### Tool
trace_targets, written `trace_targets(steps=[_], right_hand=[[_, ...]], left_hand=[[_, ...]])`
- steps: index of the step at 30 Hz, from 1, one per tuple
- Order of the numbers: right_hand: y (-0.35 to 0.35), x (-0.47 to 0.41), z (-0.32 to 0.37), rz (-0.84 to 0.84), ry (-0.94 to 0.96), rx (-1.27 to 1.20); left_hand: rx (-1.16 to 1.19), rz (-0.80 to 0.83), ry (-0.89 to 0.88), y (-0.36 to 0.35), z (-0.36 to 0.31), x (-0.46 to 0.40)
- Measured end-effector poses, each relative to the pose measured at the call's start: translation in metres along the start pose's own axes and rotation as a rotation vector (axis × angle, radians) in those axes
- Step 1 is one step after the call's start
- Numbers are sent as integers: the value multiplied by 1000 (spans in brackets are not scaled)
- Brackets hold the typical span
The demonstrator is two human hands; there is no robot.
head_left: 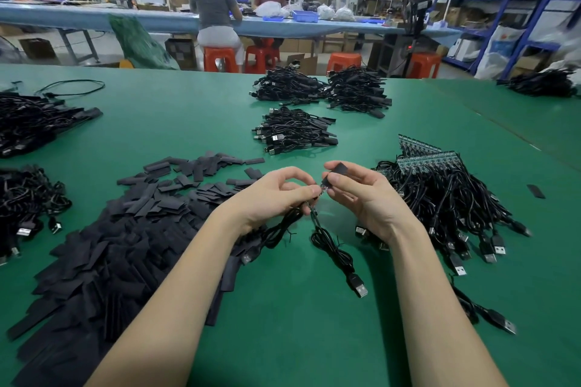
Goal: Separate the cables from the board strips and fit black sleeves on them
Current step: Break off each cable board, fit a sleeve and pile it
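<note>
Now the left hand [276, 195] holds a black cable [333, 248] between curled fingers and thumb, close to the end where a very small board piece [323, 189] sits. The right hand [361, 195] pinches a black sleeve [339, 170] with thumb and forefinger, and the open mouth of the sleeve is just at this small board piece (I cannot tell if the piece is already inside the sleeve). Both hands are raised a little above the green table [188, 122], almost touching each other.

From the left hand the cable hangs down to the table, makes a loose coil, and ends with a USB plug [360, 287] lying nearer to the person than the hands.

To the left of the hands lies a big heap of flat black sleeves [119, 229], which spreads toward the near edge of the table. To the right of the hands there is a bundle of cables [456, 204] that are joined to green board strips [427, 155]; the strips are at the far side of this bundle.

Beyond the hands, three piles of cables with sleeves [295, 132] rest on the table. Far left of the hands lie more dark cable piles [28, 126].
</note>
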State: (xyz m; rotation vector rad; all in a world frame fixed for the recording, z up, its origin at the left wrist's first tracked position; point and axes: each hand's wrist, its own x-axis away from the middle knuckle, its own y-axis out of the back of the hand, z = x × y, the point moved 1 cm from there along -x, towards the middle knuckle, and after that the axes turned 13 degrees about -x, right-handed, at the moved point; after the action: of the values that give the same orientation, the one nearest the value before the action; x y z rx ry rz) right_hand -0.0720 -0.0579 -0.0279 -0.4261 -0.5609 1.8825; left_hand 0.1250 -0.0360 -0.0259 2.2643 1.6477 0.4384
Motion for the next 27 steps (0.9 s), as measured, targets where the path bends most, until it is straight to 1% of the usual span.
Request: trace_targets(steps=[2, 3, 6, 9, 11, 19, 27], right_hand=[[2, -1, 0, -76, 21, -24], [4, -1, 0, -102, 25, -33], [5, -3, -1, -151, 22, -58], [4, -5, -3, -178, 21, -87], [5, -6, -3, -186, 25, -102], [0, -7, -8, -171, 3, -118], [-3, -6, -9, -159, -24, -127]], left_hand=[[-105, -46, -7, 1, 2, -1], [-115, -69, -29, 1, 3, -1], [-68, -141, -120, -2, 3, -4], [-79, -241, -201, -5, 2, -8], [-97, -280, -231, -6, 3, -9], [-74, -325, -318, -8, 2, -8], [-33, -327, -332, -9, 3, -7]])
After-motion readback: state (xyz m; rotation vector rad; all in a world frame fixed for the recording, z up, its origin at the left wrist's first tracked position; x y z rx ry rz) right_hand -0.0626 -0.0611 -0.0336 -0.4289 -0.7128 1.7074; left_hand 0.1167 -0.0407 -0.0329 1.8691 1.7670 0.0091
